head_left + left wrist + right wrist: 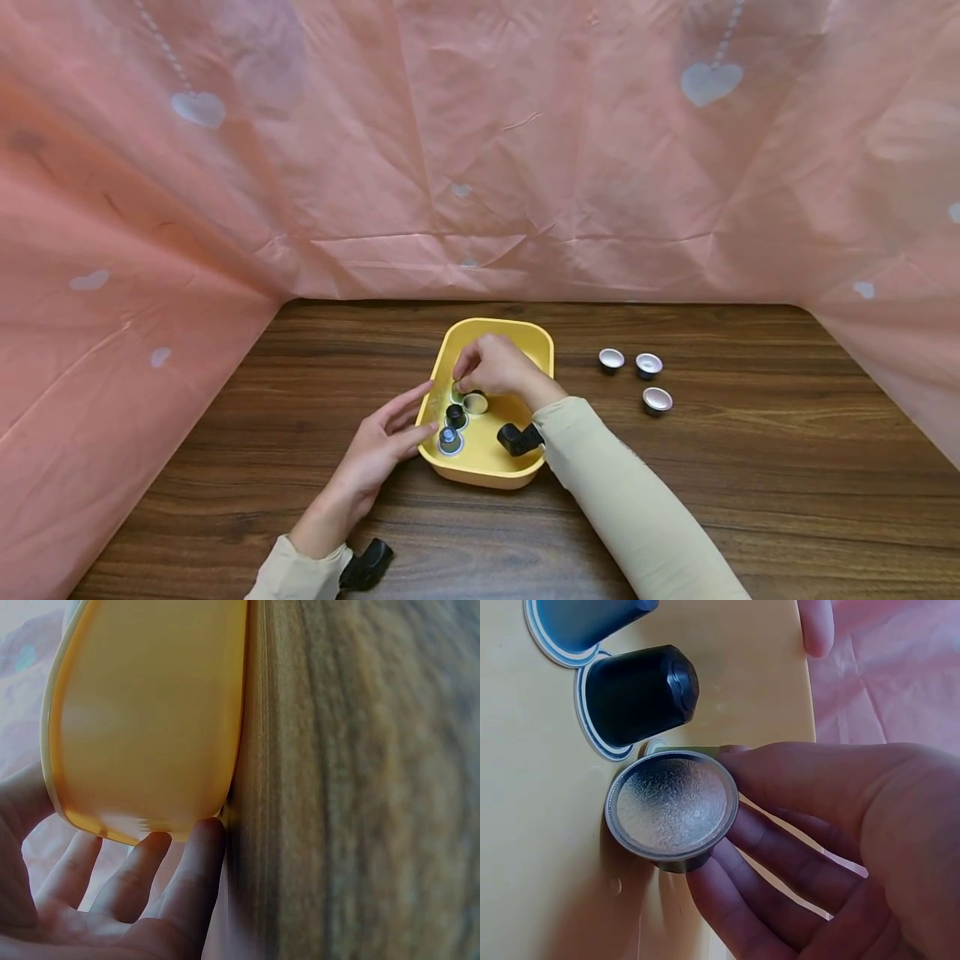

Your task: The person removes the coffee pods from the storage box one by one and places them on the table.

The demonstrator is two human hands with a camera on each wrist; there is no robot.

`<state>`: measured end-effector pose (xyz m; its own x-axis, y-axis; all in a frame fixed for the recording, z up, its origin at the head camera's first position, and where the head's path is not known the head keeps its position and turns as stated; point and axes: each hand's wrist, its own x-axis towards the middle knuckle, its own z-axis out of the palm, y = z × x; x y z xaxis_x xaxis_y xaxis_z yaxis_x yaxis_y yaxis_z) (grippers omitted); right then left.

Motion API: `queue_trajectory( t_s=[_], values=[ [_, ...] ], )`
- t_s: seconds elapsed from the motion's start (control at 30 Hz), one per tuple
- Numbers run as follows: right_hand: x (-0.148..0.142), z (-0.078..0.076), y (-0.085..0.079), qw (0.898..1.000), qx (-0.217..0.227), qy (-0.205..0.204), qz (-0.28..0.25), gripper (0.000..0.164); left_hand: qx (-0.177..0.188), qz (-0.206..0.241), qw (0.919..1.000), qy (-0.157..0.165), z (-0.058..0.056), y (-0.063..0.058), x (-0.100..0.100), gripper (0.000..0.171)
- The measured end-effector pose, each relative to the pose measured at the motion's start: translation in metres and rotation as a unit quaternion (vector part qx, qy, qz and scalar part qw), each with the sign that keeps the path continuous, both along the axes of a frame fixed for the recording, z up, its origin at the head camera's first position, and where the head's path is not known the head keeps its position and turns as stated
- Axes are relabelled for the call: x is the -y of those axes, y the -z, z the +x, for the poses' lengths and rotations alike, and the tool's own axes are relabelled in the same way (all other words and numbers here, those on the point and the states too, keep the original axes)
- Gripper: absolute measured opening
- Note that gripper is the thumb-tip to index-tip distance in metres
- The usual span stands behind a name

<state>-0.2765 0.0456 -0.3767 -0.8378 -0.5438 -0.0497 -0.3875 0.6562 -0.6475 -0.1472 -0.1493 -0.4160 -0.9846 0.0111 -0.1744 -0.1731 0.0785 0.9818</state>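
Note:
My right hand reaches into a yellow plastic bin, its thumb and index finger pinching a green coffee capsule by the left wall. In the right wrist view a foil-side-up capsule covers most of the green one; the other fingers lie beside it. A black capsule and a blue-grey capsule stand foil-down in a row toward the near end. My left hand holds the bin's left wall, thumb over the rim and fingertips against the outside.
Three more capsules, foil side up, stand on the wooden table right of the bin: one capsule, another and a nearer one. A pink curtain with hearts closes off the back and sides.

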Motion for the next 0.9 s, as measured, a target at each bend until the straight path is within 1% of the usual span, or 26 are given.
queue_trajectory(
  t_s=[0.33, 0.53, 0.67, 0.73, 0.9],
  values=[
    [-0.001, 0.0, 0.0008, 1.0, 0.009, 0.004, -0.013, 0.004, 0.002, -0.005, 1.0, -0.001, 0.0008, -0.0002, 0.0002, 0.059],
    [-0.0029, -0.0009, 0.0026, 0.998, 0.044, 0.03, -0.044, 0.005, 0.003, -0.005, 1.0, 0.001, 0.0011, -0.0008, -0.0001, 0.059],
    [-0.0056, -0.0014, 0.003, 0.994, 0.066, 0.056, -0.06, 0.007, 0.0, -0.003, 1.0, 0.0, 0.0008, -0.0006, -0.0003, 0.059],
    [-0.0068, -0.0014, 0.0028, 0.992, 0.07, 0.079, -0.064, 0.01, -0.001, -0.003, 1.0, 0.0, 0.0007, -0.0003, -0.0005, 0.059],
    [-0.0086, -0.0012, 0.0007, 0.985, 0.038, 0.158, -0.061, 0.019, -0.001, -0.003, 1.0, -0.003, 0.0006, -0.0001, -0.0003, 0.059]
  ],
)
